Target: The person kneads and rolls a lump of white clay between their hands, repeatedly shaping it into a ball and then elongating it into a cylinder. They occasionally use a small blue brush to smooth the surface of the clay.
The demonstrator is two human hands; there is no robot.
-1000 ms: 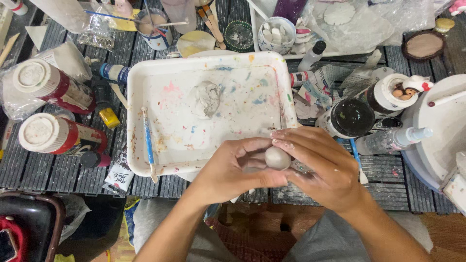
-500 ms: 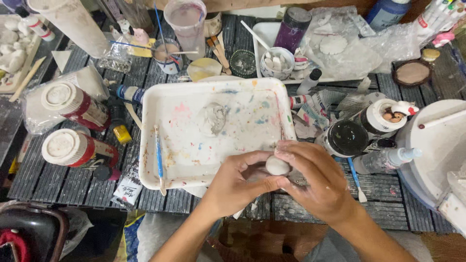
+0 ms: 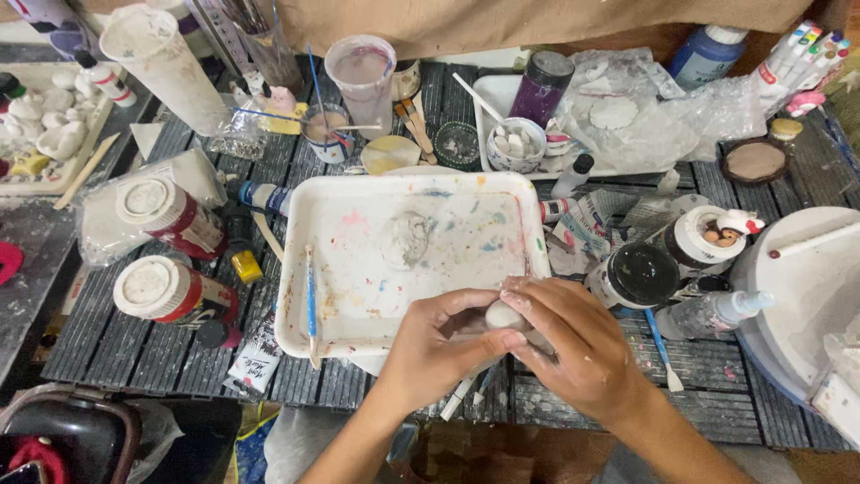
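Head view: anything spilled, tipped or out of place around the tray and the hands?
Nothing looks freshly spilled. Two red-and-white jars lie on their sides left of the white tray, lids on. The tray carries dried paint smears. Both hands, left hand and right hand, cup a small pale lump at the tray's near corner.

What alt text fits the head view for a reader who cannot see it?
Both hands, left and right, cup a small white lump at the near edge of a paint-stained white tray. Jars, brushes and bottles crowd the slatted table.
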